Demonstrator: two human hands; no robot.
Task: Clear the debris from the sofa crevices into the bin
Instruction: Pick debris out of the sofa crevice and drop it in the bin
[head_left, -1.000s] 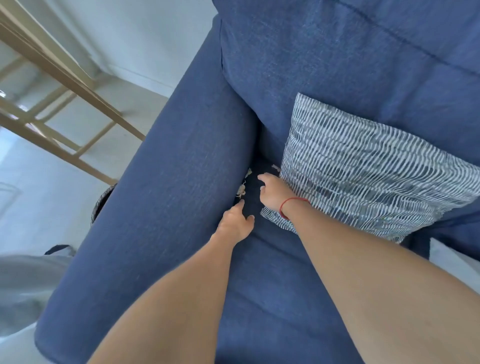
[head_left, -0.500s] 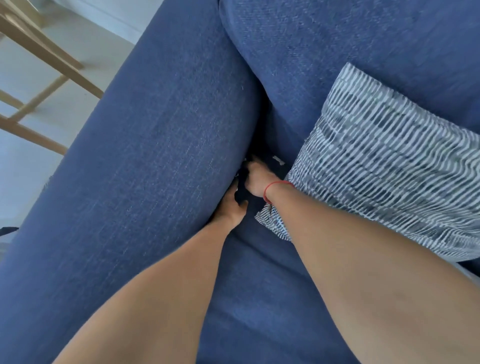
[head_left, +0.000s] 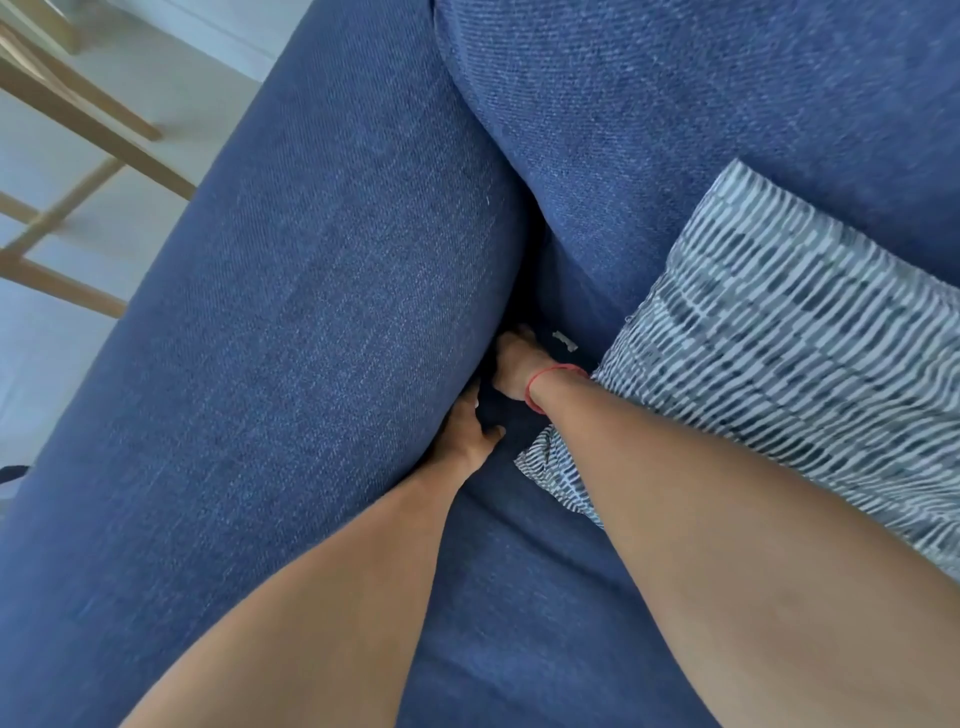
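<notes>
Head view: left hand (head_left: 465, 434) and right hand (head_left: 517, 366) pushed into dark blue fabric sofa crevice (head_left: 511, 317), finger spread and hold indeterminable, small pale debris scrap (head_left: 564, 340) just beyond right fingertips.

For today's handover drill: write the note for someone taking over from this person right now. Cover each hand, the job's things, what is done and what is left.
Left hand: fingers pushed into the crevice beside the armrest; grip hidden.
Right hand: fingers in the same crevice, further back; grip hidden.
Scrap: pale, loose on the seat near the cushion.
Bin: out of view.
Done: nothing visibly binned.
Left: pull out the debris, collect the scrap, bin both.
</notes>
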